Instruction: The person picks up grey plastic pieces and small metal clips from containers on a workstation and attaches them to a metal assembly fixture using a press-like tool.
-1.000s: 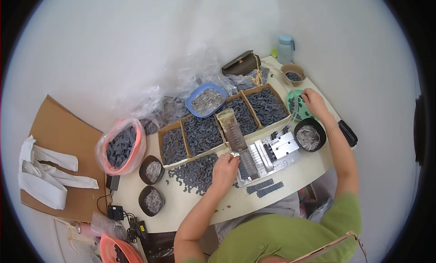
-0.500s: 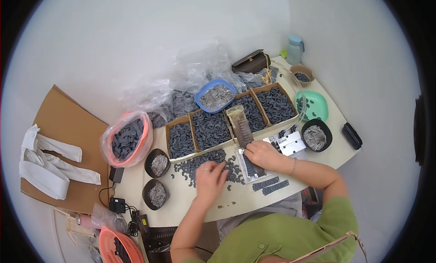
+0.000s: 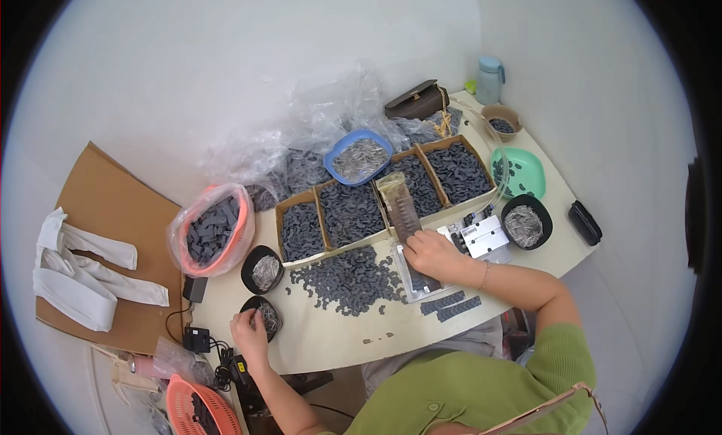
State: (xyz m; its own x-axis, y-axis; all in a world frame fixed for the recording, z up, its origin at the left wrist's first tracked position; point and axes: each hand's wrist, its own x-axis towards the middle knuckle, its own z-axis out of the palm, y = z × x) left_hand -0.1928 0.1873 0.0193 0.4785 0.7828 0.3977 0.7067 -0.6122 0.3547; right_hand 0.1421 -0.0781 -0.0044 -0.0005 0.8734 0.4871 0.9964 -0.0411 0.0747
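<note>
Strips (image 3: 443,302): 2 pcs, dark, flat on table (image 3: 316,333) just nearside of plate (image 3: 404,278); prob. complete, so count as done.
Bar (image 3: 404,209): lies across plate, partly under R hand (image 3: 435,254); prob. mid-cycle, w/ more to add.
Fill under bar: mostly hidden by R hand; can't tell how far along.
Left over: lots, judging by big loose heap (image 3: 350,281) L of plate & well-filled bins (image 3: 338,248) behind; prob. early vs. total stock.
Bar axis: runs far-to-near, slightly askew; far end tilts L & overlaps bins in this view, near end points toward body, a bit R.
Strip axis: runs roughly crosswise to bar, R ends a bit farther from body; can't tell front from back.
R hand: on bar approx. mid-length, fingers curled over; pressing or gripping, can't tell.
L hand (image 3: 250,331): at near L bowl (image 3: 277,326), fingertips down among pins (image 3: 265,315); pinching any or not, can't tell.
Far L bowl (image 3: 252,263): just beyond near one, also w/ pins, untouched.
R bowl (image 3: 547,224): holds pins too; sits beside metal block (image 3: 485,238), well apart from L hand.
Green tray (image 3: 532,172): just behind R bowl; holds few dark pcs, mostly toward L side.
Blue tray (image 3: 331,155): holds pins; rests over back edge of bins.
</note>
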